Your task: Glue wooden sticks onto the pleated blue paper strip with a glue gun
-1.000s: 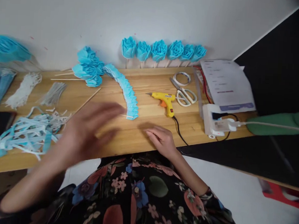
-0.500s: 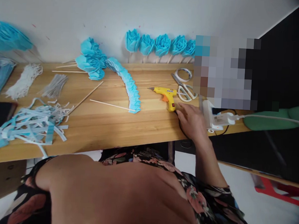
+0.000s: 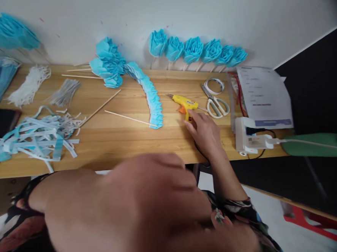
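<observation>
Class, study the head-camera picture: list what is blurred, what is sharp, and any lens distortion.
Head view: the left hand is a blurred smear near the lens; the right hand by the glue gun is fairly sharp; the table edge bows, a wide-angle effect; shadows are faint.

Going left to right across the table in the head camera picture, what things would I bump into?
A pile of blue paper strips → curved row of blue folded pieces → yellow glue gun → white scissors → white power strip.
</observation>
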The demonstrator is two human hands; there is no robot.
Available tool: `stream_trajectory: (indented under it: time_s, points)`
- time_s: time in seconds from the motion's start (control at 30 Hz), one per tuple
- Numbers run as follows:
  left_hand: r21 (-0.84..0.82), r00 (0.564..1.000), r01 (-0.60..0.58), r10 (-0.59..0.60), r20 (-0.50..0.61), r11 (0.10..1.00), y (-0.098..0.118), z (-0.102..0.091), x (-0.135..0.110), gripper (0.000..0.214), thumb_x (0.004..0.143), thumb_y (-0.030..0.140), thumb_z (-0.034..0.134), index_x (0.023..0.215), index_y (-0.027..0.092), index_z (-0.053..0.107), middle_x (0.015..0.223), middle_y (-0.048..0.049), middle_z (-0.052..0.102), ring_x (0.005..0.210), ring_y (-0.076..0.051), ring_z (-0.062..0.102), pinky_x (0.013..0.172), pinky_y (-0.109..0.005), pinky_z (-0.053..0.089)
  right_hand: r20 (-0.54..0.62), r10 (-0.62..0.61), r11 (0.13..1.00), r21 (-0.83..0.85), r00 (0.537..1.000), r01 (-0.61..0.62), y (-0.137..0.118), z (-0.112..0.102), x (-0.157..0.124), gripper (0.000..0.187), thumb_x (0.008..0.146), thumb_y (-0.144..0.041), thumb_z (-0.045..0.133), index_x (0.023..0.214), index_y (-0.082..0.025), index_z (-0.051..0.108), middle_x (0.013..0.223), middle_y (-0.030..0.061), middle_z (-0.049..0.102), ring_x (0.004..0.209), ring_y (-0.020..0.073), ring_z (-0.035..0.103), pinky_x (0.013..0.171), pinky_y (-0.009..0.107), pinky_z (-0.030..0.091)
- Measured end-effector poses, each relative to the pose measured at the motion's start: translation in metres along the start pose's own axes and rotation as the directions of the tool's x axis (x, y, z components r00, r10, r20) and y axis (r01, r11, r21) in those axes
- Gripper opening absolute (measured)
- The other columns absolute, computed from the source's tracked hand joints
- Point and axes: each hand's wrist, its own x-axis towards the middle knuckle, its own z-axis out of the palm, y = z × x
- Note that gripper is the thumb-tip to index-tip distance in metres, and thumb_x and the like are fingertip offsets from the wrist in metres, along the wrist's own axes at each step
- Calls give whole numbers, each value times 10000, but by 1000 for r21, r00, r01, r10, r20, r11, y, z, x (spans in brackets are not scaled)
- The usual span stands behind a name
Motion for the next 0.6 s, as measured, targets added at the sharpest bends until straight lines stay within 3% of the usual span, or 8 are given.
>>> stream_trajectory:
  time_s: [0.07, 0.13, 0.17, 0.27, 0.37, 0.6]
  points:
    - [30, 984, 110, -104, -147, 993, -28, -2, 5, 329, 1119, 309, 496, 1392, 340, 678, 990, 16, 787, 912, -183, 712, 931, -341, 586, -3, 24, 998, -54, 1000, -24, -5, 1, 6, 549, 1060, -498, 528, 1495, -177, 622, 1202, 190, 746, 1106, 372, 659, 899, 469, 551]
    - [136, 924, 304, -257, -285, 943, -67, 1, 5, 297, 1120, 346, 496, 1332, 333, 704, 1157, -2, 788, 1031, -208, 727, 904, -364, 564, -17, 52, 995, -86, 998, -53, -10, 4, 10, 583, 1051, -529, 533, 1505, -171, 610, 1205, 202, 733, 1120, 381, 650, 878, 453, 550]
    - [192, 901, 378, -313, -301, 905, -88, 4, 3, 308, 1113, 364, 495, 1320, 307, 716, 1168, -27, 787, 1056, -246, 729, 922, -395, 551, -21, 70, 993, -93, 997, -72, -12, 6, 12, 585, 1048, -520, 539, 1510, -168, 606, 1210, 209, 726, 1120, 385, 652, 867, 451, 552]
    - [277, 841, 540, -506, -190, 795, -143, 17, -6, 358, 1091, 339, 475, 1304, 206, 730, 1156, -92, 784, 1077, -287, 723, 939, -398, 522, -12, 148, 985, -88, 989, -148, -10, 12, 12, 581, 1038, -459, 544, 1539, -169, 583, 1194, 207, 720, 1023, 369, 686, 819, 450, 556]
    - [332, 839, 536, -535, -101, 776, -174, 29, -21, 372, 1073, 324, 472, 1285, 186, 744, 1189, -111, 782, 1104, -301, 711, 962, -394, 505, -38, 212, 976, -51, 977, -213, 5, 14, 8, 601, 1026, -430, 527, 1559, -155, 560, 1162, 198, 734, 926, 333, 707, 808, 453, 557]
    - [205, 863, 498, -505, -17, 843, -198, 46, -51, 313, 1032, 344, 548, 1163, 161, 766, 1136, -114, 786, 1049, -280, 710, 934, -370, 490, -109, 255, 964, -49, 961, -261, 28, 9, -13, 606, 1021, -495, 519, 1492, -124, 605, 1331, 226, 718, 1048, 374, 713, 830, 475, 566]
